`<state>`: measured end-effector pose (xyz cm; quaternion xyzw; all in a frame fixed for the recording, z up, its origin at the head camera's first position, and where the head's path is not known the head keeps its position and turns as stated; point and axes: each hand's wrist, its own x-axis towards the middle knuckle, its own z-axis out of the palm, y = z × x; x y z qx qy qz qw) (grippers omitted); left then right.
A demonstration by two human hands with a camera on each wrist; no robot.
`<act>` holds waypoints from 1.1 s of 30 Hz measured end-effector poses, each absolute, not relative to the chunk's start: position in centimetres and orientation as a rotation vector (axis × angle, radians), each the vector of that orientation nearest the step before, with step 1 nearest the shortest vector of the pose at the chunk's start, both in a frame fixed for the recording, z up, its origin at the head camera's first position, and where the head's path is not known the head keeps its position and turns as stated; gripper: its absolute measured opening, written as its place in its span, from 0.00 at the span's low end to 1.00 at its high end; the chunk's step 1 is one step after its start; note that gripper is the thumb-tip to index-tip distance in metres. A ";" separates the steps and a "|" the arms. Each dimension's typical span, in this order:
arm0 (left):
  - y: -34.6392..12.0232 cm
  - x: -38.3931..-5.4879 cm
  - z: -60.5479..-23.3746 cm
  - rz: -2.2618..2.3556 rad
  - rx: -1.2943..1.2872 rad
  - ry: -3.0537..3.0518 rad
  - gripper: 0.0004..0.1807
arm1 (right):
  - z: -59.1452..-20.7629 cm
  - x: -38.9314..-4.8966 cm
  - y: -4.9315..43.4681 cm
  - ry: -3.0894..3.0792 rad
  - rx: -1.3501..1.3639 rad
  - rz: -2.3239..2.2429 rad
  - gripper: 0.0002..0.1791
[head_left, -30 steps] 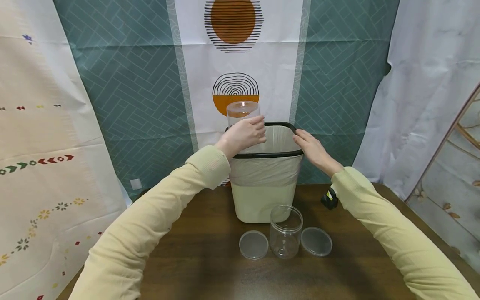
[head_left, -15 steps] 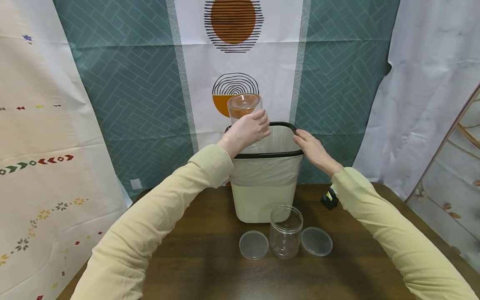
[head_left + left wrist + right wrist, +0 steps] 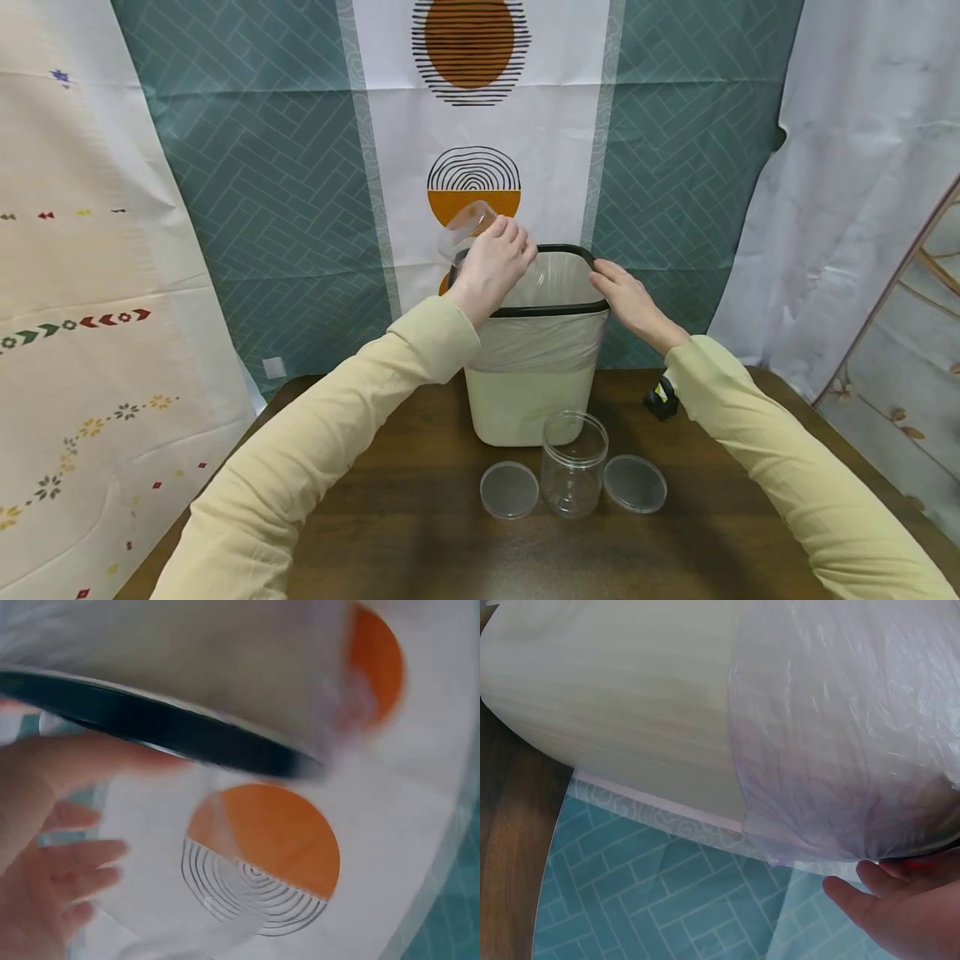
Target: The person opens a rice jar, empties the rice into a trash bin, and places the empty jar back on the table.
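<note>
My left hand (image 3: 495,267) holds a clear jar (image 3: 468,223) tilted over the left side of a waste bin (image 3: 528,408). My hand hides much of the jar. In the left wrist view, the jar (image 3: 225,930) is faint and blurred below the dark rim, with my left hand (image 3: 52,832) at the left. My right hand (image 3: 630,302) rests on the bin's right rim with its fingers extended. A thin plastic liner (image 3: 832,735) folds down over the outside of the bin, just above my right hand (image 3: 915,900) in the right wrist view.
On the brown table (image 3: 390,533), another clear jar (image 3: 573,475) stands open in front of the bin. One round clear lid (image 3: 509,490) lies to its left and a second lid (image 3: 635,483) to its right. Patterned curtains (image 3: 285,167) hang behind the table.
The jar in my left hand first rises slightly, then tips from upright to the left over the bin's rim. My left wrist has turned. My right hand stays on the rim.
</note>
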<state>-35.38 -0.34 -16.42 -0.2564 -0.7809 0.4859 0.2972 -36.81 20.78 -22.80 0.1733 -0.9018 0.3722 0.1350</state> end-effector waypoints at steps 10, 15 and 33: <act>-0.3 -35.8 -16.4 1.536 -0.808 -1.844 0.30 | -22.9 -36.9 20.8 -2.605 0.511 1.088 0.30; -1.0 -36.4 -16.4 1.216 -0.822 -2.011 0.26 | -22.9 -36.9 20.9 -2.609 0.501 1.082 0.30; -3.1 -36.9 -15.6 0.916 -0.918 -1.999 0.26 | -22.9 -36.9 20.8 -2.614 0.498 1.062 0.30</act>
